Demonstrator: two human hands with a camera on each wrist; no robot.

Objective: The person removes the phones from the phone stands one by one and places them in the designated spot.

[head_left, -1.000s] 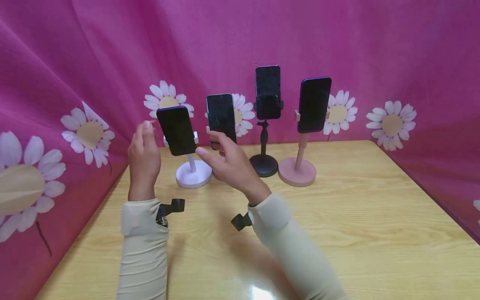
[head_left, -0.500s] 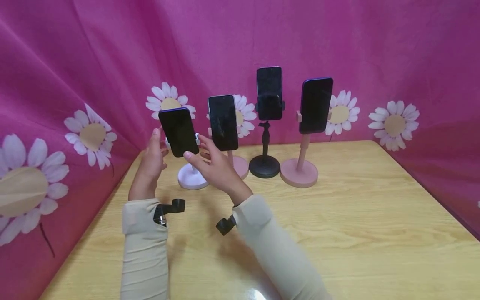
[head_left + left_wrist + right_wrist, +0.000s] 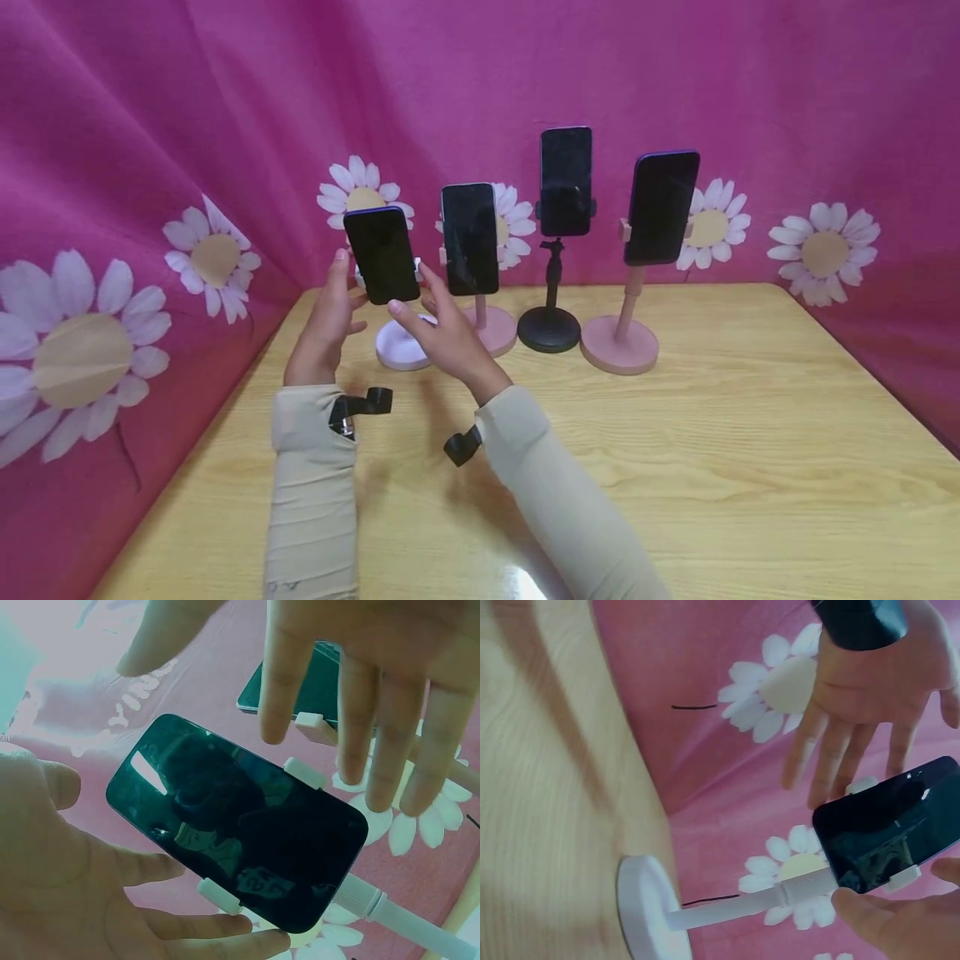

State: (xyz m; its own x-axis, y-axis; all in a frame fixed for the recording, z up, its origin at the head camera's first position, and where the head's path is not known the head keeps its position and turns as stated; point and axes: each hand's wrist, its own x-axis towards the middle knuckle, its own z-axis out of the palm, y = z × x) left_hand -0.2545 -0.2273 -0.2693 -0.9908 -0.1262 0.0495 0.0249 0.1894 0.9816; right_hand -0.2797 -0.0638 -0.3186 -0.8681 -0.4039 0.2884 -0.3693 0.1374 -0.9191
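Observation:
A black-screened phone [image 3: 382, 254] with a blue edge sits tilted in the clamp of a white stand [image 3: 400, 348]. My left hand [image 3: 324, 321] is at the phone's left side, its fingers extended near the white clamp. On the other side, my right hand [image 3: 452, 337] has its thumb close to the lower right corner and its fingers by the right clamp arm. In the left wrist view, the right hand's straight fingers [image 3: 356, 735] appear apart from the phone. My left fingertips [image 3: 225, 924] reach beside the left clamp arm; whether they touch it, I cannot tell.
To the right stand a phone [image 3: 470, 240] on a pink stand [image 3: 498, 333], another phone [image 3: 566, 182] on a black stand [image 3: 549, 331], and a third [image 3: 662, 208] on a taller pink stand [image 3: 620, 346]. A pink flowered cloth [image 3: 675, 75] hangs behind the wooden table [image 3: 750, 433].
My right hand has come leftward, from in front of the second stand to the white stand's phone. My left hand has closed in from the left. The view has shifted slightly.

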